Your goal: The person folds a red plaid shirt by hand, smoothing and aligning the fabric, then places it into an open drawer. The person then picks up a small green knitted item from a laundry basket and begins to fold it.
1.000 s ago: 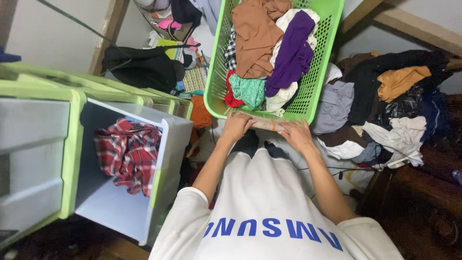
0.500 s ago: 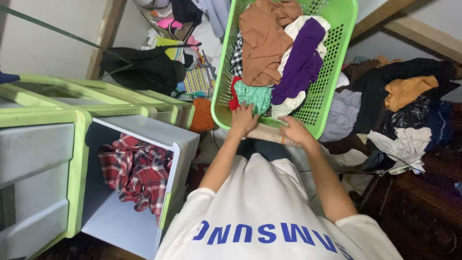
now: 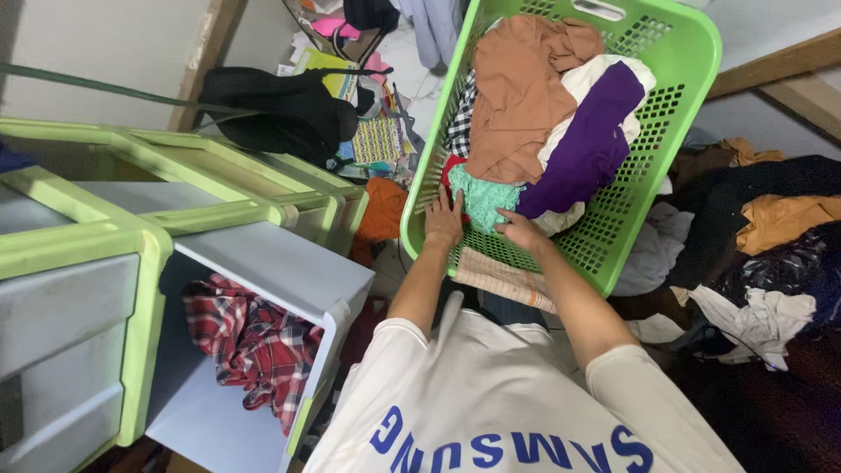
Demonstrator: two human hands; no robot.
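both hands reach into the green laundry basket (image 3: 648,166) at 12 o'clock. the left hand (image 3: 443,224) lies flat, fingers spread, beside the teal cloth (image 3: 479,196). the right hand (image 3: 520,232), at 3 o'clock of it, curls its fingers onto that cloth. a striped cloth (image 3: 504,278) hangs over the near rim. a plaid shirt (image 3: 254,342) fills the open drawer (image 3: 289,271) at 8 o'clock.

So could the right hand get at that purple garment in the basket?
Probably yes. The right hand is already inside the green basket, by the teal cloth; the purple garment lies uncovered on top, just beyond it.
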